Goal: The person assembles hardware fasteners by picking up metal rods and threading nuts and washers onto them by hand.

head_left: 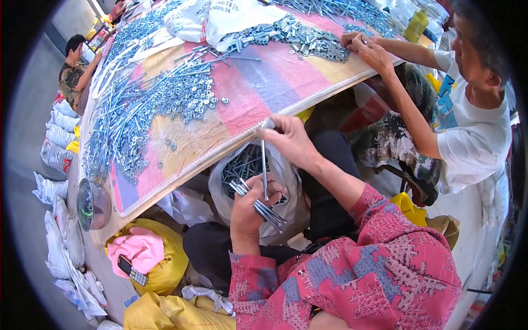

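My left hand (250, 212) is closed around a bundle of several silvery metal bolts (268, 213), which stick out on both sides of the fist. Above it, my right hand (291, 142) pinches the top of one long, thin bolt (264, 170). That bolt hangs nearly upright, its lower end beside my left fingers. Something whitish (268, 124) covers or sits at my right fingertips; I cannot tell what. Just behind both hands is an open white sack (223, 159) holding many dark metal bolts (242, 170).
A table (247, 104) with a checked cover bears piles of long bolts (118, 118), nuts (192, 91) and metal sleeves (286, 33). A co-worker (473, 121) sits at right, another (77, 71) far left. A phone (132, 270) and pink cloth (137, 250) lie on a yellow sack (173, 247).
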Demonstrator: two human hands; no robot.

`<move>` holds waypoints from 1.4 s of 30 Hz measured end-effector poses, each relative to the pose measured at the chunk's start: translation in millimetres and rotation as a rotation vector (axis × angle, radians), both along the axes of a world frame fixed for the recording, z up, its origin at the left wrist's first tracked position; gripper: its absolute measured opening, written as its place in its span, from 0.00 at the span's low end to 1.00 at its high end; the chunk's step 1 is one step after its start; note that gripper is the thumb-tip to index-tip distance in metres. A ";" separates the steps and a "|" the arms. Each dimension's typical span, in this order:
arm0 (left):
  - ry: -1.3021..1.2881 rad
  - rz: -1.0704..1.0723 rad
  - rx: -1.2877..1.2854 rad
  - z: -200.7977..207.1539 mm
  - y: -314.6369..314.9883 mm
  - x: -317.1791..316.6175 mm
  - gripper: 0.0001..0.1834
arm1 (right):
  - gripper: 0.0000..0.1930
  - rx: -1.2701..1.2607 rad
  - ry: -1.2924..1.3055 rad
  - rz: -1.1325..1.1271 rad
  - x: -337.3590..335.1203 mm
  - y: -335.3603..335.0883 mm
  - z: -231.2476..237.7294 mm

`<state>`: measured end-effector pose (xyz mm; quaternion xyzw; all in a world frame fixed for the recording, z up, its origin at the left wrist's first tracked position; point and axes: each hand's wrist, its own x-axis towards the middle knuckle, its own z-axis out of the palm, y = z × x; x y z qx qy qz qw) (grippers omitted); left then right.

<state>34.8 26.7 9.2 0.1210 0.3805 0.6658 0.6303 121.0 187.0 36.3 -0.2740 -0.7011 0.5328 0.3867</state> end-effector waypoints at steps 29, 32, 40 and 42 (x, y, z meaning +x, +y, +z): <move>-0.116 0.153 -0.024 -10.1 -29.9 -34.7 0.13 | 0.13 0.670 -0.665 -0.495 -161.3 245.2 -11.1; -0.043 0.204 -0.044 -9.2 -25.3 -28.7 0.12 | 0.12 0.716 -0.533 -0.550 -144.7 245.3 -11.5; 0.248 0.352 -0.111 -0.1 -30.8 -38.5 0.11 | 0.15 0.117 -0.030 0.151 -96.5 101.9 19.5; 0.254 0.318 -0.076 -2.9 -34.5 -41.4 0.12 | 0.14 0.023 -0.072 0.207 -84.0 72.0 24.1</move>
